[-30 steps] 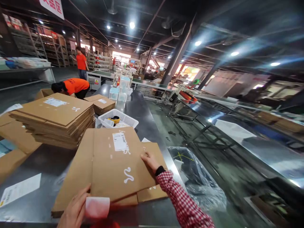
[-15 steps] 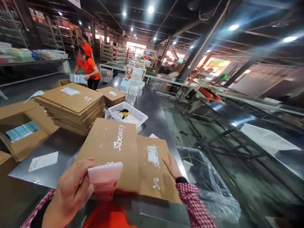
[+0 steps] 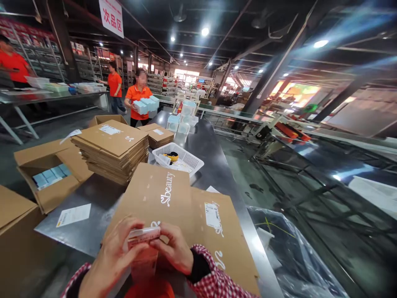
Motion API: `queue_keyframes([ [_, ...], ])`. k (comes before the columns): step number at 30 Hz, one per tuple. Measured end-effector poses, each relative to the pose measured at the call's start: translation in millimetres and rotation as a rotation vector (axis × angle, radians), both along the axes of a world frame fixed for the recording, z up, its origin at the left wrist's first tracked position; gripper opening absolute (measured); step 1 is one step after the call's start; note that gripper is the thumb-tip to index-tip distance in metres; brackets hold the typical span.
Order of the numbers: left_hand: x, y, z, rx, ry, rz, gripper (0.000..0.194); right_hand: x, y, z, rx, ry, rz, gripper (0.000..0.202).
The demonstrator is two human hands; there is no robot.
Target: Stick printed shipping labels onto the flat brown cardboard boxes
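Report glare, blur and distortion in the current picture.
Head view: glare whitens the right edge of the metal table; same view: bluish streaks near a ceiling lamp; same view: pillars slant outward, suggesting wide-angle distortion; same view: print on the held pink item too soft to read.

Brown carton (image 3: 142, 196), red and white checked sleeve (image 3: 214, 276), paper stack (image 3: 144, 234) seemingly pinkish

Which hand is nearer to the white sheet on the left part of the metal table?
The left hand. It is to the right of the white sheet and closer to the camera; the right hand is farther right, beyond the left one.
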State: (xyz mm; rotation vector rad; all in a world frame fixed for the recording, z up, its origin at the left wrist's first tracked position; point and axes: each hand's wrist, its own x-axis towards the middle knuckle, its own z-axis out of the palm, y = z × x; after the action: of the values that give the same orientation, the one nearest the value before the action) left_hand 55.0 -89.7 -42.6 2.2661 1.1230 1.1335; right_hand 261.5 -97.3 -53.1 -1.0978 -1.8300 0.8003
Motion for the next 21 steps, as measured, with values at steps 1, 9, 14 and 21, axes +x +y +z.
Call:
queue_keyframes([
  [1,4,-4,-4.2,-0.066,-0.071,0.031,0.026,1,0,0.1,0.009,-0.01,-0.036,0.021],
  [9,14,-8,-20.1,-0.325,-0.325,0.157,0.04,-5,-2,16.8,0.171,0.033,-0.03,0.01],
  [14,15,8,-34.0,-0.238,-0.181,0.237,0.051,-10,6,4.7,0.241,0.039,-0.091,0.011],
  [21,-6,27,-74.8,0.105,0.066,-0.009,0.033,55,126,21.3,0.206,0.283,-0.577,0.023],
])
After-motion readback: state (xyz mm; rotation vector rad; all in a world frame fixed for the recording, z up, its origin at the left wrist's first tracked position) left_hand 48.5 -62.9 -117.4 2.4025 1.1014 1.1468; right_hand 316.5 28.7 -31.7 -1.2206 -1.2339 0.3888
